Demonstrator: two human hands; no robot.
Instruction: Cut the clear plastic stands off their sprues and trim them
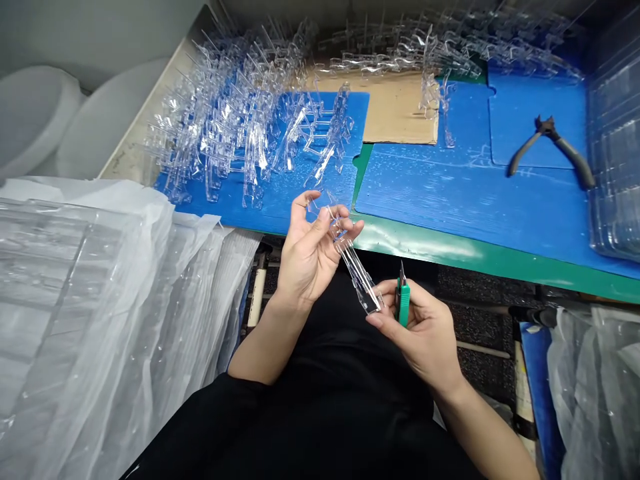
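Observation:
A long clear plastic part (358,272) slants between my two hands, just in front of the table edge. Its upper end is pinched in the fingers of my left hand (313,247). My right hand (425,327) touches the lower end with thumb and fingertips. Tucked in that same right hand is a green-handled craft knife (404,303), its thin pointed blade facing up and away from me. Part of the handle is hidden by the fingers.
Many similar clear parts (215,120) lie piled on blue sheets at the back left. Cardboard (400,113) lies mid-table; cutting pliers (547,130) rest at right, beside stacked clear trays (617,147). Layered white wrapping sheets (150,300) stand at lower left.

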